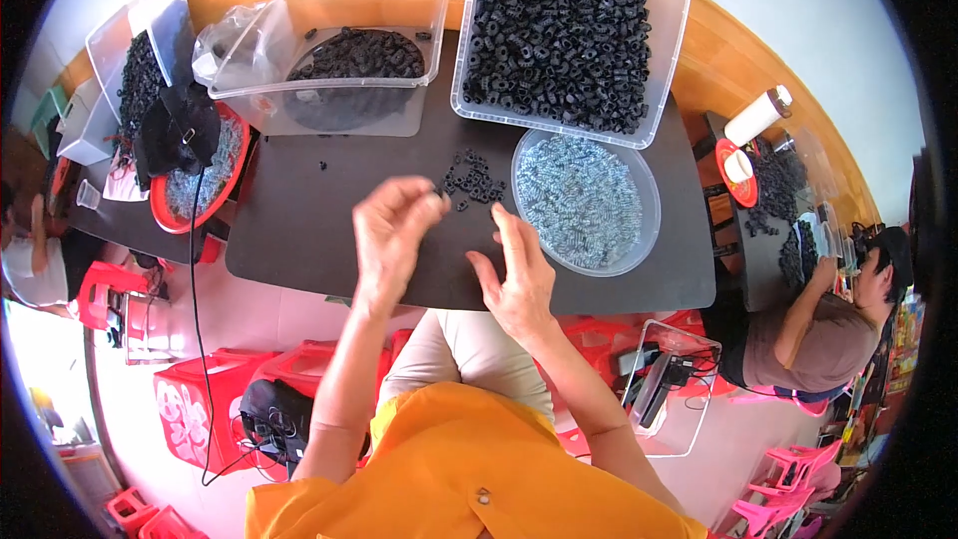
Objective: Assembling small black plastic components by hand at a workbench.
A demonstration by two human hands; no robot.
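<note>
at the far left edge a seated person [25, 250] is seen beside a red plastic stool [105, 289], and a clear bin of black parts [140, 80] is set behind a red bowl of pale clear pieces [200, 185], over which a black cloth [180, 130] is draped

further right, on the dark bench [299, 240], a clear tub [339, 60] with a thin layer of black rings is placed, a crumpled plastic bag [225, 40] lying against its left end

the left hand [389, 230] is held above the bench near its front edge, its fingers [424, 205] curled and pressed together at the tips; something small may be pinched there, but what it is cannot be told

just beyond the fingertips a small heap of black rings [471, 180] is spread on the bench, between the 2 hands and close to the round dish

the right hand [519, 274] is held upright beside the left, its fingers [509, 230] loosely spread and slightly bent, with nothing seen gripped

behind it a large clear tub heaped with black rings [564, 30] is set, and in front of that a round clear dish of pale translucent pieces [589, 200]

at the far right another person [818, 329] is seated at a second bench [768, 230], where a red dish [738, 172] and a white cylinder [756, 116] are placed
</note>
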